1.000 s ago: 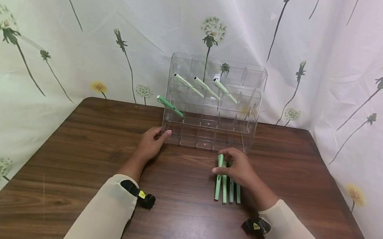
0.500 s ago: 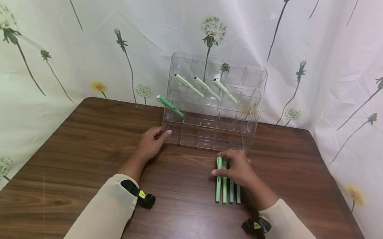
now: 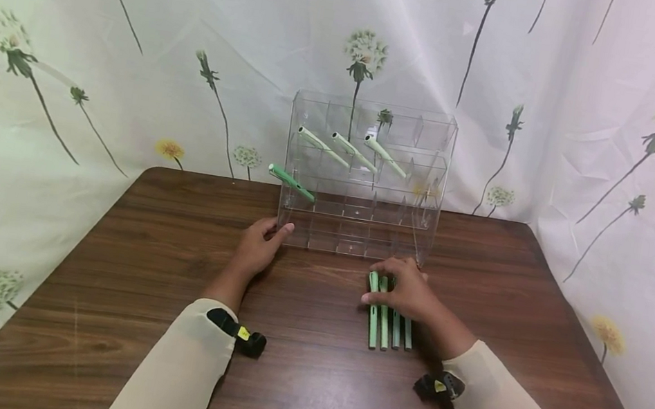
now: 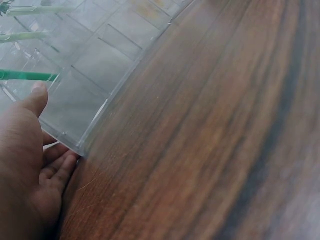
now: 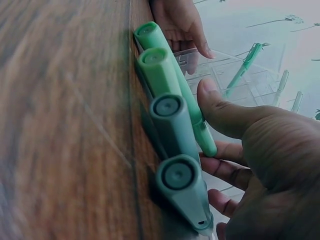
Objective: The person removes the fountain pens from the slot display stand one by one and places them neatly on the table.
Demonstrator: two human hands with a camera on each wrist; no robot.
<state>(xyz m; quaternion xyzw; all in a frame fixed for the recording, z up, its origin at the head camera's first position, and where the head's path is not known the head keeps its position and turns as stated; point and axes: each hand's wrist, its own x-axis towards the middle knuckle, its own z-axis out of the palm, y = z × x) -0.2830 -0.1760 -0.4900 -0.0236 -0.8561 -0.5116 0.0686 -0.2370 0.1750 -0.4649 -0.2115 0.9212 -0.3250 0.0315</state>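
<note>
Right hand (image 3: 406, 292) curls its fingers over four green pens (image 3: 389, 321) beneath it; left hand (image 3: 258, 247), fingers relaxed, touches the clear organizer (image 3: 365, 178).

Bright, even, soft light; faint shadows. Head view bends at edges; both wrist views blur up close.

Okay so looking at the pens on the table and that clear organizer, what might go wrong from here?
The four pens lie loose, side by side under the right hand; lifting one may roll the others across the wooden table.

The dark green pen juts out of the clear organizer at its left edge, just above the left hand; a bump there might knock it out.

The organizer looks light; pushing a pen in hard may shift it despite the left hand touching its corner.
</note>
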